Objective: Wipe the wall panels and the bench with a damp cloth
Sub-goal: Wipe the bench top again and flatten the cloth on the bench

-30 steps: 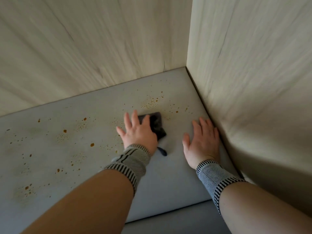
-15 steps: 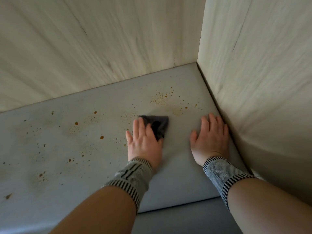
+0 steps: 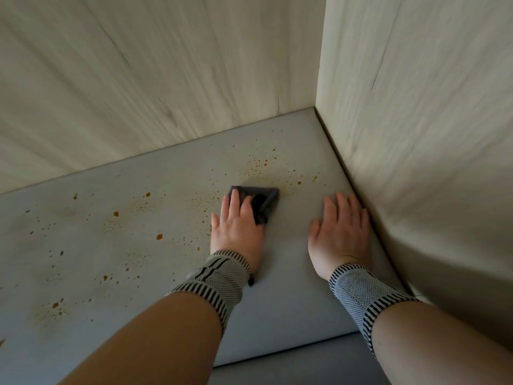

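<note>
A dark grey folded cloth [image 3: 265,202] lies on the grey bench [image 3: 138,245], partly under my left hand [image 3: 236,229], which presses it flat with straight fingers. Orange-brown spots [image 3: 258,165] speckle the bench just beyond the cloth and far to the left. My right hand [image 3: 340,232] rests flat and spread on the bench beside the right wall panel [image 3: 416,134]. The back wall panel [image 3: 166,79] of pale wood grain rises behind the bench.
The two panels meet in a corner [image 3: 316,107] at the bench's far right end. The bench's front edge [image 3: 291,350] runs below my wrists, with a darker grey surface beneath it. Striped wrist bands cover both wrists.
My left hand has pushed the cloth away from me, toward the cluster of spots near the corner. My right hand has stayed flat beside the right panel.
</note>
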